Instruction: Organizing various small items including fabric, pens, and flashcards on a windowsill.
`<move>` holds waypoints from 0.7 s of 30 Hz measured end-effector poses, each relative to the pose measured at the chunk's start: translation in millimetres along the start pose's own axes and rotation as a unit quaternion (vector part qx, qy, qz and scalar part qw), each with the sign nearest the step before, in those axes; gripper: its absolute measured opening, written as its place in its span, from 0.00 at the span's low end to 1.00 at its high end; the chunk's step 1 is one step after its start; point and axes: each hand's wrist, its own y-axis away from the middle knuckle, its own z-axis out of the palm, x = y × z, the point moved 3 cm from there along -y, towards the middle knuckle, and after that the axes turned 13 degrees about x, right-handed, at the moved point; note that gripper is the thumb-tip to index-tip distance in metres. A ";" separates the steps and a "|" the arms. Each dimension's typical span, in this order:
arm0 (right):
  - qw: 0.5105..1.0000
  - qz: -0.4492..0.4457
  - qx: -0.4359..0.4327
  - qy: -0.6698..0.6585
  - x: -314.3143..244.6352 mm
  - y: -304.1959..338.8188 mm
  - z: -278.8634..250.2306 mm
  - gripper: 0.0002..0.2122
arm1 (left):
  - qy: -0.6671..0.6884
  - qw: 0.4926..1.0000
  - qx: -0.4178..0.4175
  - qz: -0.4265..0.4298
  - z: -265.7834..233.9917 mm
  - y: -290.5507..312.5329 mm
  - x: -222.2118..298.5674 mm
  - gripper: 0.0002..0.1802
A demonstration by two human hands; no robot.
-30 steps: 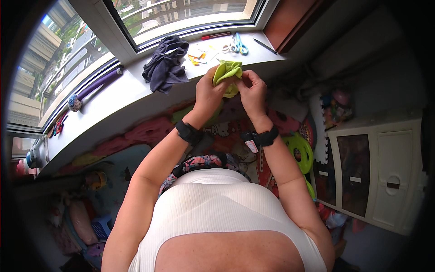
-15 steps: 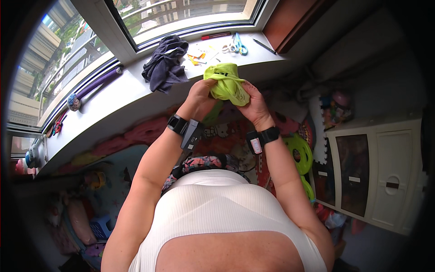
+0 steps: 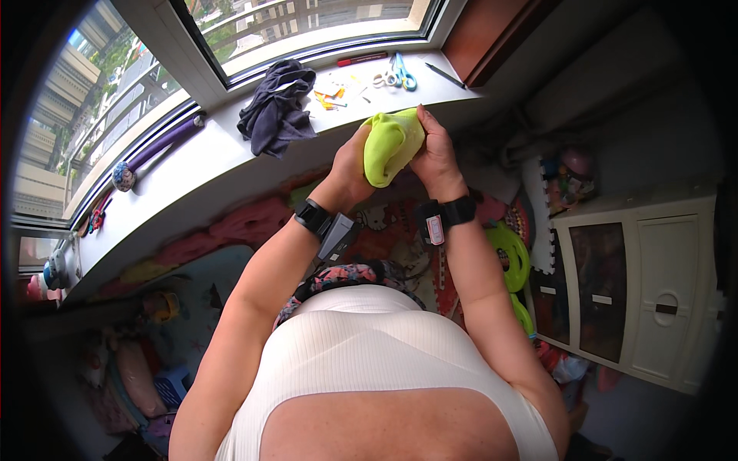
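Head view shows both hands raised in front of the window sill [image 3: 231, 165]: the left hand [image 3: 350, 165] and right hand [image 3: 436, 157] each keep a closed grip on a bunched lime-green cloth [image 3: 390, 142] pressed between them. Beyond the grip lie scissors [image 3: 396, 75]; up and left of it, a dark crumpled garment [image 3: 275, 115].

The scene was viewed from a single head-worn fisheye camera, aimed steeply downward and forward. The hands [image 3: 396, 157] were seen close, the windowsill [image 3: 192, 165] beyond; straight edges were bent near the rim.
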 end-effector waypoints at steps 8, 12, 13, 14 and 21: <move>0.951 -0.037 -0.057 0.303 23.9 12.8 -13.3 0.24 | 0.062 0.993 -0.089 0.055 8.2 4.0 22.2 0.18; 0.994 0.003 -0.041 0.104 10.8 31.4 15.1 0.19 | -0.125 0.983 -0.023 0.133 -5.7 4.0 31.1 0.19; 0.994 0.001 -0.039 0.103 12.5 29.3 13.2 0.19 | -0.127 0.983 -0.024 0.131 -4.0 2.9 27.2 0.19; 0.982 -0.080 -0.020 0.171 13.7 24.5 9.5 0.16 | -0.169 0.971 -0.003 0.167 -1.7 2.0 22.9 0.17; 0.982 -0.113 0.064 0.138 29.1 20.2 12.8 0.11 | -0.452 0.707 0.185 0.511 -13.5 -2.5 37.2 0.17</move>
